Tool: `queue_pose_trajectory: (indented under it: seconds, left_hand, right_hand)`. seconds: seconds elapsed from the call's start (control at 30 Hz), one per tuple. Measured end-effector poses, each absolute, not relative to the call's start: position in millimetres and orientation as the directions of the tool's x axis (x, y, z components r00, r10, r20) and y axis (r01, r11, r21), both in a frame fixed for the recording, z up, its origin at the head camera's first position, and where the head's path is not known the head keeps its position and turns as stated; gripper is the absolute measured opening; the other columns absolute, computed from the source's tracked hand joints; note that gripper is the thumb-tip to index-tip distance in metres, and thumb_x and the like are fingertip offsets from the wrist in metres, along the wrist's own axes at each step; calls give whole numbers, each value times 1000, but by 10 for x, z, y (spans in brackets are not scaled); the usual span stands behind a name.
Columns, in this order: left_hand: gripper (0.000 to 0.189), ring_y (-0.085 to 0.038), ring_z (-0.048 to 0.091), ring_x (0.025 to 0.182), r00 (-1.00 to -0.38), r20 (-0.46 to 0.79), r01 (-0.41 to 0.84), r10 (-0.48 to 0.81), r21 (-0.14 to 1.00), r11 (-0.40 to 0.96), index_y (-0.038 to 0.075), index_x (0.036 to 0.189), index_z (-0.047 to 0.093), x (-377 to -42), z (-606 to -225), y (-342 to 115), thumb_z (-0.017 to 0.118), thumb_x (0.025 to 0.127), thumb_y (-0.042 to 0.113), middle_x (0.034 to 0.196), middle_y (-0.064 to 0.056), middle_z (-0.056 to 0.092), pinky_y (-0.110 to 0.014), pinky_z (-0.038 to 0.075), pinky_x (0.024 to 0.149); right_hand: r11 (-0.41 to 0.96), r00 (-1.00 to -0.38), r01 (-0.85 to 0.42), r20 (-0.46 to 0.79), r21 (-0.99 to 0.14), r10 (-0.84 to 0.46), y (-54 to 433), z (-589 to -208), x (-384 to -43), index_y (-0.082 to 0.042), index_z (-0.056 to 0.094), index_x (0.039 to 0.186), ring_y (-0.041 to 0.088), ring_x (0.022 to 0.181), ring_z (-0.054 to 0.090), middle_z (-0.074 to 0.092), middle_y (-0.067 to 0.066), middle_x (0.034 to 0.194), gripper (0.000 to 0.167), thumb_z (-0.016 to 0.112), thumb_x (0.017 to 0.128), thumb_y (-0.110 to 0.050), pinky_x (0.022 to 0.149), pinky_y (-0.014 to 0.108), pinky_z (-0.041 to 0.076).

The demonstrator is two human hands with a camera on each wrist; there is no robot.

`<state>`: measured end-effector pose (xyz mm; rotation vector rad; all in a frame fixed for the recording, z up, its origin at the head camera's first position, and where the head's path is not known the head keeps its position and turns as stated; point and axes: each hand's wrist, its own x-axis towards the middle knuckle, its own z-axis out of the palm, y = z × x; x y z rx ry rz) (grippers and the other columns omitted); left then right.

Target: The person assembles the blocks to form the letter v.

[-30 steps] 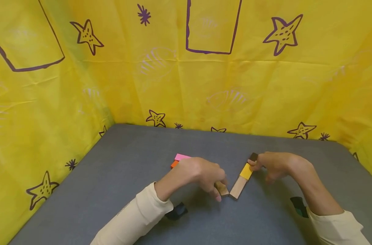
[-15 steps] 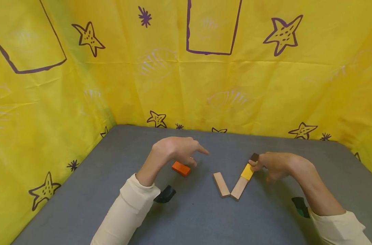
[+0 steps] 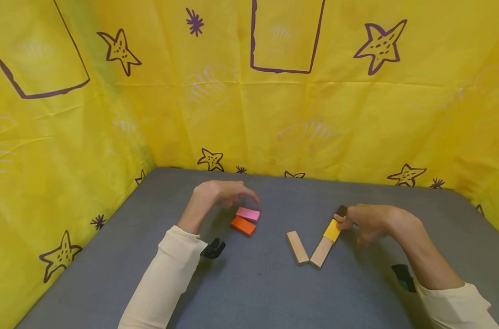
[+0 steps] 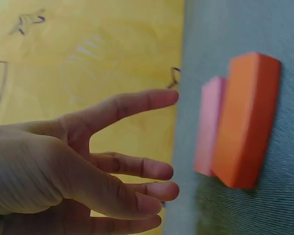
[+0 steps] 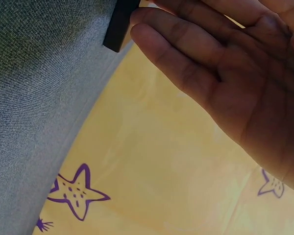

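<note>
In the head view my left hand (image 3: pixel 224 193) hovers just behind a pink block (image 3: pixel 248 214), its fingers spread and holding nothing. An orange block (image 3: pixel 243 226) lies against the pink one; both show beside the open fingers in the left wrist view. My right hand (image 3: pixel 370 221) is at the far end of a slanting row, thumb and fingers about a black block (image 3: pixel 341 210). That row continues with a yellow block (image 3: pixel 332 230) and a plain wooden block (image 3: pixel 321 251). A second plain wooden block (image 3: pixel 297 248) meets its near end, forming a V.
The blocks lie on a grey cloth-covered table (image 3: pixel 274 297). Yellow cloth (image 3: pixel 249 123) with starfish drawings hangs along the back and both sides. A dark strap end (image 3: pixel 213 248) shows under the left wrist, another (image 3: pixel 403 277) by the right.
My left hand let go of the left plain wooden block and moved left and away to the pink block, which came back into sight. The right hand has stayed in place.
</note>
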<state>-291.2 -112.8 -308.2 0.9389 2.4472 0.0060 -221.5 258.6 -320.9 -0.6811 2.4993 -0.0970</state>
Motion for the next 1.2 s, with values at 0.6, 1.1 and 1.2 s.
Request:
queue_pose_trajectory:
  seconds: [0.6,1.1,1.2]
  left_hand:
    - [77,-24,50,112,-635,-510,608,580,133,783,46,143,58,-2931,-3296,-976,55,95,-14,128,-7,56,-42,49,98]
    - [72,-22,54,106,-642,-505,584,577,165,795,37,139,58,-2951,-3330,-978,62,89,-16,117,-4,58,-34,48,89]
    - [65,-22,53,107,-668,-484,579,565,138,803,30,138,60,-2958,-3333,-996,72,87,-8,120,-6,58,-34,49,90]
  right_hand:
    - [878,-738,-439,-479,-192,-474,2589,-3208,-2205,-8,66,141,52,134,54,58,26,149,68,90,78,-9,98,56,55]
    - [870,-736,-456,-471,-187,-487,2580,-3216,-2201,-8,65,142,52,131,55,60,27,144,68,90,78,-11,99,59,54]
    - [867,-733,-461,-468,-192,-494,2581,-3219,-2204,-7,66,141,53,133,54,59,26,147,68,90,78,-12,100,59,53]
